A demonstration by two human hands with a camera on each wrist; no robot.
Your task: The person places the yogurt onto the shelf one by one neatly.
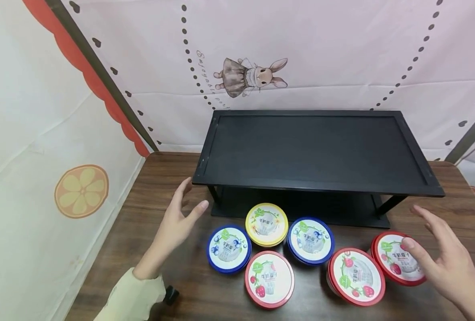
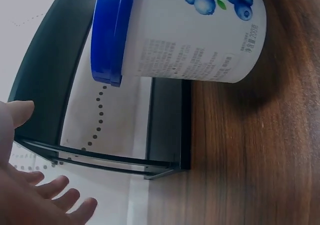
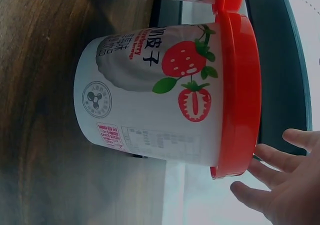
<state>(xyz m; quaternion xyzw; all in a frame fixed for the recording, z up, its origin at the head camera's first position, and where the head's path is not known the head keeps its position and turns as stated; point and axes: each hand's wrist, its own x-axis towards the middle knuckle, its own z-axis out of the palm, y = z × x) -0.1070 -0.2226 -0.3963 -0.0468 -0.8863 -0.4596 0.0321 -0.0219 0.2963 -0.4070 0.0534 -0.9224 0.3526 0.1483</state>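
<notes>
My left hand point(image 1: 175, 227) hovers by the front left corner of the black shelf point(image 1: 313, 151), fingers spread and holding nothing. Nearest to it stands a blue-lidded blueberry tub point(image 1: 229, 248), white-sided in the left wrist view. Over on the right, my right hand point(image 1: 448, 261) is spread beside a red-lidded strawberry tub point(image 1: 398, 258); its thumb overlaps the lid in the head view. In the right wrist view the fingers are close to a red lid point(image 3: 237, 95); whether they touch it I cannot tell.
Between the hands stand a yellow-lidded tub point(image 1: 266, 224), a second blue-lidded tub point(image 1: 311, 240) and two more red-lidded tubs, one in the middle point(image 1: 269, 279) and one to its right point(image 1: 356, 276). All rest on the brown wooden table point(image 1: 205, 296). A printed cloth point(image 1: 321, 44) hangs behind.
</notes>
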